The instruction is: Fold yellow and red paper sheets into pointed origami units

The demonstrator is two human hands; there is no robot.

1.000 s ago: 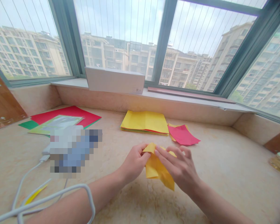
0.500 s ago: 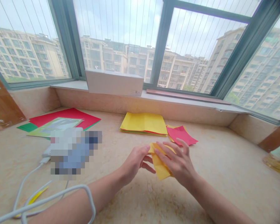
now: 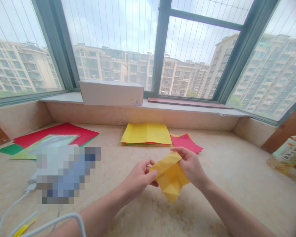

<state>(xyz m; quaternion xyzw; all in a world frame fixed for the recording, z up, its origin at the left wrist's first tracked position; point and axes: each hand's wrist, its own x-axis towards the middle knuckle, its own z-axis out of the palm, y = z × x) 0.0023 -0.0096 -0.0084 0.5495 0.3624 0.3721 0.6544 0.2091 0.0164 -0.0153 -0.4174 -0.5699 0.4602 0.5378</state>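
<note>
A: Marble ledge (image 3: pixel 236 197) under a wide window (image 3: pixel 160 42), white box (image 3: pixel 111 93) on the sill. What's in hand?
B: A folded yellow paper (image 3: pixel 170 176), held up between both hands, right in front of the person.
A: And the fingers?
B: The left hand (image 3: pixel 138 179) is curled, its thumb pressed on the paper's left side. The right hand (image 3: pixel 191 164) nearly closes, pinching the top edge.
A: Any tip?
B: Keep both pinches firm and even so the layers can't slide.
A: How does it look?
B: Thick, faceted, softly creased, with a corner pointing down, near a stack of yellow paper (image 3: pixel 146 134) and a pink sheet (image 3: pixel 187 143)
</note>
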